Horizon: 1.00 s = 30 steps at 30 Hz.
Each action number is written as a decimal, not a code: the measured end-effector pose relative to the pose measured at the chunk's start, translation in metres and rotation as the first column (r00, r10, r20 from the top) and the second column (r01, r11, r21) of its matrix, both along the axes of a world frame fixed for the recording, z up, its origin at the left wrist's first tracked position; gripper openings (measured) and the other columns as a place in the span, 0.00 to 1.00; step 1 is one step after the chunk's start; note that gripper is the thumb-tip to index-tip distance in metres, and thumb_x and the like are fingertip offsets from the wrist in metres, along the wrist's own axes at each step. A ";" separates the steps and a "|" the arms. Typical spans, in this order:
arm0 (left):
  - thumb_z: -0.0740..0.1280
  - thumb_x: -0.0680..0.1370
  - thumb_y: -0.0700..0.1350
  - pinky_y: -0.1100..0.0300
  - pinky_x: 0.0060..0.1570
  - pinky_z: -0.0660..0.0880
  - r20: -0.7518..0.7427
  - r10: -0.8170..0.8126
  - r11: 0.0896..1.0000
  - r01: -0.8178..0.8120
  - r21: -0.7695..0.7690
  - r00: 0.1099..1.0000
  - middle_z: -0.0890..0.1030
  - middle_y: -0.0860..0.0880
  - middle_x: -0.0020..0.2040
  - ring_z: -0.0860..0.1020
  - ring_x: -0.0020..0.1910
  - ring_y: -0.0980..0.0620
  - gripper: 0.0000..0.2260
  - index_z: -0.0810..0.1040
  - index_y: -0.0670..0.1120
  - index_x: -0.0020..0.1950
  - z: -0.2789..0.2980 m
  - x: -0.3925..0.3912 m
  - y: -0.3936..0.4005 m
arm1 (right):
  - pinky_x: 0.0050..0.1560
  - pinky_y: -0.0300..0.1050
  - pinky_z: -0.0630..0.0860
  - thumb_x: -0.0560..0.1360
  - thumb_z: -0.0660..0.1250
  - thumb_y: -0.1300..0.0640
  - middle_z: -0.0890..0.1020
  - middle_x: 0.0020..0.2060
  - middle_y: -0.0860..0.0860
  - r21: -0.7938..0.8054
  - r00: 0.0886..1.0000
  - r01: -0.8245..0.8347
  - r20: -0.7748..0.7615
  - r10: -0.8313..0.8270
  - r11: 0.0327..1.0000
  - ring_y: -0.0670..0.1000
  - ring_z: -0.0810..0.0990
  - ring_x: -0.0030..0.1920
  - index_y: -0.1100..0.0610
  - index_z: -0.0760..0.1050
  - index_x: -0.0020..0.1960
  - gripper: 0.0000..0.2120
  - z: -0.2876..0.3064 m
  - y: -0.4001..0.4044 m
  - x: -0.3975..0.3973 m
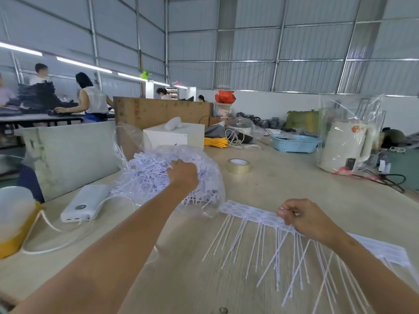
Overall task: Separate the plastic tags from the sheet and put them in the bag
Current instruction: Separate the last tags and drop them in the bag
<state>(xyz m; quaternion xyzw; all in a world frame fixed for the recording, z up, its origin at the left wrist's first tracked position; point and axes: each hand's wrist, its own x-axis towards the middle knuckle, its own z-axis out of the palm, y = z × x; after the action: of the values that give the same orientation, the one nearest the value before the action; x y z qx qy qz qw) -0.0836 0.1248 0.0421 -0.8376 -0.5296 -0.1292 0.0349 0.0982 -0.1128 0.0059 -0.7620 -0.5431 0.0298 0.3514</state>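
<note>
A clear plastic bag full of loose white plastic tags lies on the table left of centre. My left hand reaches into the bag's mouth, fingers curled among the tags; what it holds is hidden. To the right lies the white sheet of tags, a flat strip with long thin tails fanning toward me. My right hand pinches the strip's upper edge near its middle.
A white power bank with a cable lies left of the bag. A tape roll sits behind the sheet. A wrapped kettle, blue basket and white box stand farther back. People work at a far-left table.
</note>
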 end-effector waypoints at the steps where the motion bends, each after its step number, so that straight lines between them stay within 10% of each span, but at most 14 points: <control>1: 0.62 0.78 0.41 0.49 0.63 0.66 -0.073 -0.010 1.000 0.010 -0.003 0.997 0.69 0.39 0.67 0.66 0.67 0.40 0.16 0.71 0.41 0.65 0.004 0.000 -0.007 | 0.38 0.37 0.69 0.76 0.66 0.62 0.77 0.27 0.50 -0.009 1.000 -0.003 -0.003 0.003 1.000 0.50 0.75 0.32 0.60 0.76 0.33 0.13 -0.001 0.001 0.000; 7: 0.61 0.79 0.43 0.58 0.44 0.70 -0.275 -0.158 0.984 0.173 0.032 0.948 0.79 0.48 0.54 0.78 0.52 0.47 0.11 0.75 0.44 0.60 0.038 0.002 -0.078 | 0.35 0.32 0.68 0.76 0.65 0.63 0.80 0.38 0.61 -0.060 0.999 -0.034 -0.040 0.032 0.998 0.42 0.74 0.32 0.69 0.79 0.42 0.10 -0.002 0.000 -0.005; 11: 0.61 0.79 0.48 0.64 0.31 0.72 0.055 -0.494 0.824 0.488 -0.289 0.868 0.81 0.49 0.32 0.78 0.26 0.54 0.14 0.77 0.44 0.36 0.045 0.013 -0.131 | 0.33 0.27 0.67 0.74 0.65 0.69 0.76 0.33 0.58 -0.117 0.991 -0.076 -0.120 0.062 0.990 0.34 0.72 0.27 0.75 0.76 0.43 0.08 0.001 -0.011 -0.007; 15: 0.63 0.79 0.43 0.59 0.38 0.75 0.359 -0.575 0.634 0.678 -0.372 0.735 0.83 0.39 0.43 0.80 0.38 0.47 0.11 0.80 0.38 0.44 0.013 0.050 -0.153 | 0.41 0.36 0.71 0.71 0.68 0.69 0.74 0.38 0.59 -0.095 0.987 -0.046 -0.160 0.030 0.994 0.44 0.74 0.37 0.69 0.77 0.48 0.06 0.003 -0.020 -0.007; 18: 0.63 0.79 0.51 0.59 0.39 0.69 0.391 -0.560 0.669 0.677 -0.306 0.730 0.80 0.42 0.38 0.77 0.38 0.49 0.16 0.81 0.39 0.46 -0.019 0.074 -0.152 | 0.51 0.51 0.76 0.70 0.70 0.70 0.73 0.45 0.54 -0.046 0.957 -0.024 -0.289 0.009 0.999 0.53 0.75 0.45 0.61 0.69 0.64 0.24 0.003 -0.022 -0.007; 23: 0.68 0.76 0.52 0.60 0.33 0.68 0.746 -0.367 0.562 0.772 -0.297 0.555 0.75 0.45 0.25 0.71 0.24 0.55 0.20 0.77 0.38 0.30 -0.047 0.088 -0.150 | 0.47 0.42 0.74 0.67 0.75 0.65 0.72 0.44 0.48 -0.056 0.970 -0.027 -0.241 0.013 0.998 0.49 0.76 0.43 0.56 0.66 0.66 0.31 0.007 -0.027 -0.004; 30: 0.69 0.76 0.41 0.48 0.42 0.76 0.951 -0.003 0.565 0.785 -0.255 0.310 0.77 0.40 0.32 0.75 0.31 0.45 0.15 0.75 0.42 0.29 -0.050 0.089 -0.151 | 0.39 0.43 0.64 0.75 0.68 0.57 0.72 0.34 0.56 -0.123 0.997 0.071 0.018 -0.069 0.990 0.52 0.71 0.37 0.59 0.70 0.35 0.13 0.011 -0.027 -0.002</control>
<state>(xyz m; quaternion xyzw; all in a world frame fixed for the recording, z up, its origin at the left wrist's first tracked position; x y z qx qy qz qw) 0.0051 -0.0257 -0.0075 -0.6917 -0.2159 -0.3373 -0.6010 0.0966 -0.1396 0.0165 -0.8009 -0.5156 0.0459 0.3009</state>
